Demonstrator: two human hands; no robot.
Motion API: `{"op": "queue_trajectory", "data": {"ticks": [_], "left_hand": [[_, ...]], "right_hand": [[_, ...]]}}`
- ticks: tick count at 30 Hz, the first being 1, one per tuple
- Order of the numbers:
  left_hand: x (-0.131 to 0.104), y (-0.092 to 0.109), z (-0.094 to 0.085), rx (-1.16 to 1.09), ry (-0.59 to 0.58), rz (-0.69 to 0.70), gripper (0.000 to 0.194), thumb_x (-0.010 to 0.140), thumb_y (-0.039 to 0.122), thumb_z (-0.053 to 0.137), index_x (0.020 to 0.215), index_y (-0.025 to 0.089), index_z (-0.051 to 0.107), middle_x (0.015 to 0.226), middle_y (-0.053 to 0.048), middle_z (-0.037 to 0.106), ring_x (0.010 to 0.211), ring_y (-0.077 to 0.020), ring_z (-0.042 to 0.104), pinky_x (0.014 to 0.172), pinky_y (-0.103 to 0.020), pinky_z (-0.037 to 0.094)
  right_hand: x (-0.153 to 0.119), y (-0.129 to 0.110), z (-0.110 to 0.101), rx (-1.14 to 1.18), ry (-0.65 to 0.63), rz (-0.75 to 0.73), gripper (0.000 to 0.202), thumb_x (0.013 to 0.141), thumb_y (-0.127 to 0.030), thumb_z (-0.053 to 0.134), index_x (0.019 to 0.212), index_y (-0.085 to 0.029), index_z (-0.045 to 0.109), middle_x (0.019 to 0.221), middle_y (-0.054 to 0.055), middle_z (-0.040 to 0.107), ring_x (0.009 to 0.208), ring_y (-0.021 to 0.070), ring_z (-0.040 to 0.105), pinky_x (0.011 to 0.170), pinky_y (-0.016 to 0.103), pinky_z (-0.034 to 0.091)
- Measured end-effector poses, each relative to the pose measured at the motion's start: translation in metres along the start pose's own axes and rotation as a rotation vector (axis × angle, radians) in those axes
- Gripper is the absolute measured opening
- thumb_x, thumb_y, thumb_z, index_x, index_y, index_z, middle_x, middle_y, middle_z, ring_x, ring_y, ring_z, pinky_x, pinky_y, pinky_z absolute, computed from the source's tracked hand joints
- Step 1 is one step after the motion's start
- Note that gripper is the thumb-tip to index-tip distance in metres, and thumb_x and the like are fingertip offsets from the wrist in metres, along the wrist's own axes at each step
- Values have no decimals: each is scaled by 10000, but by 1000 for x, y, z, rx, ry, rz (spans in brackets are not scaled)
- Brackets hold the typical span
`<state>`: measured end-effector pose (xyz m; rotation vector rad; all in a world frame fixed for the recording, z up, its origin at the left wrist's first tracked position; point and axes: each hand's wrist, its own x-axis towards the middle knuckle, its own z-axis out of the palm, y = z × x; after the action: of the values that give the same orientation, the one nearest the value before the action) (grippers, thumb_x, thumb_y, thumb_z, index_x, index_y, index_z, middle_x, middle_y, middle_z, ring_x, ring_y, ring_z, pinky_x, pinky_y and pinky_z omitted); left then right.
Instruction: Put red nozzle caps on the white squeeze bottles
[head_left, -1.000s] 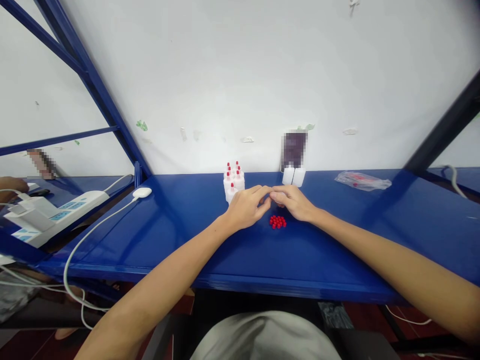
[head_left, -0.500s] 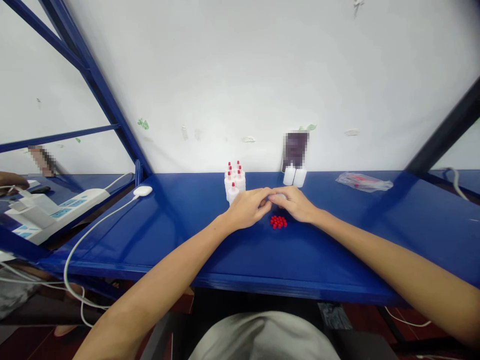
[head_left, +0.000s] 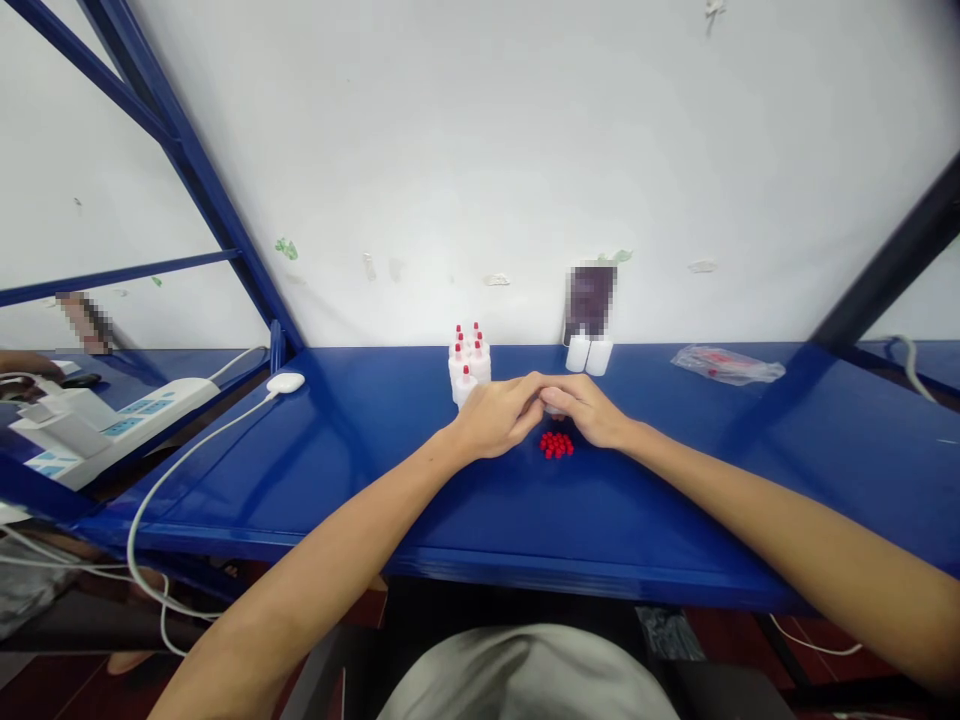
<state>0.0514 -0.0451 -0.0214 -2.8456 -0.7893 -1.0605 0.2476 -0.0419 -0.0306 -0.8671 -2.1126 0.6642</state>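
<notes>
In front of me, my left hand (head_left: 499, 412) and my right hand (head_left: 592, 410) meet fingertip to fingertip above the blue table. A small whitish piece of a plastic bottle (head_left: 553, 409) shows under my right hand, whose fingers are wrapped round it. My left thumb and fingers are pinched together at the bottle's end; what they grip is hidden. Just below the hands lies a cluster of small red caps (head_left: 556, 445). Beyond my left hand stand several white dropper bottles (head_left: 470, 368) with red tips, upright and close together.
Two white bottles (head_left: 588, 354) without visible red caps stand near the wall, before a dark blurred panel (head_left: 591, 298). A clear plastic bag (head_left: 727, 365) lies at the right. At the left are a white cabled puck (head_left: 286, 383), a power strip (head_left: 142, 415) and a blue frame post (head_left: 217, 190).
My right fingers have turned slightly round the bottle, and less of its white side shows. My left hand has barely moved. The caps and standing bottles are unchanged.
</notes>
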Motion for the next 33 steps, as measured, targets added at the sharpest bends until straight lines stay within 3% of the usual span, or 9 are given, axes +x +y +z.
{"op": "queue_trajectory", "data": {"ticks": [5, 9, 13, 19, 24, 28, 33], "left_hand": [[0, -22, -28, 170, 334, -48, 161, 920, 308, 406, 926, 185, 510, 711, 4, 572, 591, -124, 499, 600, -261, 377], [-4, -48, -53, 237, 407, -153, 136, 896, 294, 430, 821, 193, 480, 704, 4, 529, 609, -129, 466, 605, -272, 366], [-7, -57, -62, 275, 329, -174, 134, 900, 268, 425, 799, 192, 471, 757, -18, 541, 690, -150, 495, 657, -290, 384], [-4, -50, -60, 359, 120, -198, 160, 916, 290, 416, 810, 194, 487, 825, -33, 559, 714, -163, 502, 656, -300, 379], [-6, -53, -61, 383, 32, -222, 197, 927, 320, 403, 813, 194, 503, 845, -40, 572, 718, -171, 512, 633, -299, 364], [-6, -54, -60, 385, 10, -224, 208, 917, 341, 420, 810, 193, 519, 823, -34, 575, 705, -172, 515, 614, -295, 349], [-5, -53, -60, 428, 68, -261, 186, 843, 312, 483, 710, 187, 516, 755, -34, 560, 634, -161, 477, 569, -291, 303]], "right_hand": [[3, 5, 2, 17, 89, 104, 500, 957, -558, 363, 686, -183, 551, 604, -1, 522, 585, 144, 506, 613, 282, 392], [6, 5, 3, -74, 189, 172, 447, 862, -581, 541, 645, -191, 544, 611, -8, 530, 600, 140, 487, 613, 281, 378], [3, 3, 4, -181, 293, 184, 435, 707, -536, 724, 589, -200, 475, 571, -27, 498, 570, 124, 425, 572, 274, 334], [0, 9, 2, 22, 311, 145, 330, 835, -430, 513, 613, -188, 535, 535, -11, 496, 513, 135, 469, 539, 281, 354], [2, 8, 1, 44, 287, 162, 312, 828, -392, 505, 596, -186, 534, 529, -9, 505, 512, 137, 488, 553, 281, 378], [2, 5, 1, 18, 272, 169, 305, 824, -391, 516, 597, -188, 538, 535, -7, 515, 524, 142, 493, 570, 287, 387], [3, 4, 0, -21, 251, 165, 294, 829, -388, 518, 613, -190, 544, 548, -5, 529, 540, 150, 504, 587, 293, 393]]}}
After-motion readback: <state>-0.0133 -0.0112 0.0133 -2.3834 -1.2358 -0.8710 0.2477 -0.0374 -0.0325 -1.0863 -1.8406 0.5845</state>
